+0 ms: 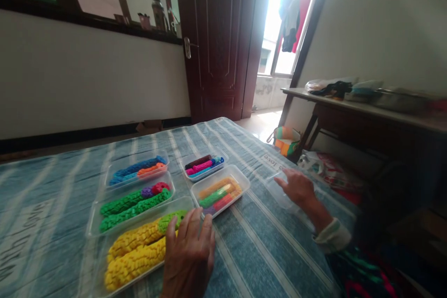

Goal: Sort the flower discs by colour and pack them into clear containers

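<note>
My left hand (190, 247) rests with fingers loosely apart over the right end of a clear plastic box (146, 275). Inside that box lie two rows of small yellow pieces (136, 256) and a light green bunch (172, 221). My right hand (296, 188), its fingers stretched out, is over a clear plastic lid or shallow box (279, 193) on the bed cover; whether it touches it is hard to see. Just beyond my left hand stands a box (246, 185) with orange, green, red and purple rows.
Further boxes hold green rows (136, 209), blue and orange rows (139, 170), and brown, pink and blue rows (204, 165). All stand on a striped blue cover (244, 237). A side table (363, 104) with bowls stands right; a dark red door (218, 42) is beyond.
</note>
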`<state>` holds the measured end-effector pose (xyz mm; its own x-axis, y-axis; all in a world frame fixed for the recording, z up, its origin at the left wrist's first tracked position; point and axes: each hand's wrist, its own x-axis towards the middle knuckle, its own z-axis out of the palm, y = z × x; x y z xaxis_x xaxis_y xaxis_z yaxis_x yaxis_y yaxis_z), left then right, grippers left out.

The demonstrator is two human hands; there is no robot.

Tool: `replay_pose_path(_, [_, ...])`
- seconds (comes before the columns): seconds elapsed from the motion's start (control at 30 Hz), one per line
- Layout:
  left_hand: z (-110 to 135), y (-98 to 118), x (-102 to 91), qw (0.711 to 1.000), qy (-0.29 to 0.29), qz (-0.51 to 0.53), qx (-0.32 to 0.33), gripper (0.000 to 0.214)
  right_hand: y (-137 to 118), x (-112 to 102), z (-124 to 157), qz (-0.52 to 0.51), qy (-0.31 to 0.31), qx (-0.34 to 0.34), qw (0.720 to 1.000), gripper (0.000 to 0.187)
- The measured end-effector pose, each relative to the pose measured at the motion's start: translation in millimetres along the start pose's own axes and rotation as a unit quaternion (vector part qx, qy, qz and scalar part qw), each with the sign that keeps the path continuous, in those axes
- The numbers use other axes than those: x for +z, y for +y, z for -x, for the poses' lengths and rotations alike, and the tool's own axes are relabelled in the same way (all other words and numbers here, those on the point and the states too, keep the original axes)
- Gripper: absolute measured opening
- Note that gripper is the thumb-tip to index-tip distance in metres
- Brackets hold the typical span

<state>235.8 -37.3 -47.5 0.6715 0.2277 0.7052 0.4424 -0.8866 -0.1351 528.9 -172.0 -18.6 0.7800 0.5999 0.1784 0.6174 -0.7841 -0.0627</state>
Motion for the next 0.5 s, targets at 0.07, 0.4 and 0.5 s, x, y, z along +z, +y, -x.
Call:
replay_pose_path(0.07, [1,9,-1.7,0.998,0.002,0.062,0.025,0.019,37,6,-8,0.033,-0.026,0.050,0.998,0.048])
replay_pose_path(0.4, [-56,108,45.3,0.958,-0.162,0.211,0.103,0.032,86,47,-10,0.000,-0.029,0.069,0.997,0.043])
replay_pose_path(0.5, [-73,127,76.1,0.957,-0.193,0.164,0.144,0.028,89,57,1,-0.011,-0.009,0.053,0.999,0.044])
